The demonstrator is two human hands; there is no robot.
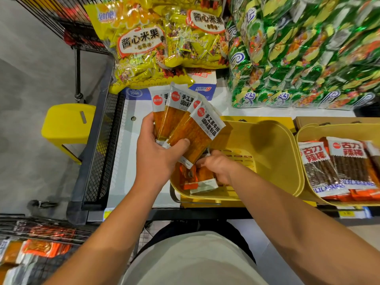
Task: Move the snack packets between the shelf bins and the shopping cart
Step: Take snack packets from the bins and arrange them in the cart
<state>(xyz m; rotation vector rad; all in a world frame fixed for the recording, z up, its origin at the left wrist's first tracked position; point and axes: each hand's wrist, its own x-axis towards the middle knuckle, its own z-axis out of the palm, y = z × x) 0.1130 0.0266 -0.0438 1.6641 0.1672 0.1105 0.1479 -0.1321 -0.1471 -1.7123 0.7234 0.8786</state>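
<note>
My left hand (159, 150) grips a fanned stack of several orange snack packets with white labels (185, 118), held above the left end of a yellow shelf bin (273, 140). My right hand (218, 167) reaches down into that bin, its fingers curled round more orange packets (197, 181) lying on the bin's slotted floor. The shopping cart (41, 249), black wire mesh, shows at the lower left with several orange and white packets inside it.
A second yellow bin (304, 153) on the right holds brown stick-snack packets (345, 161). Big yellow bags (144, 44) and green bags (308, 50) are piled on the shelf above. A yellow stool (67, 124) stands on the floor at left.
</note>
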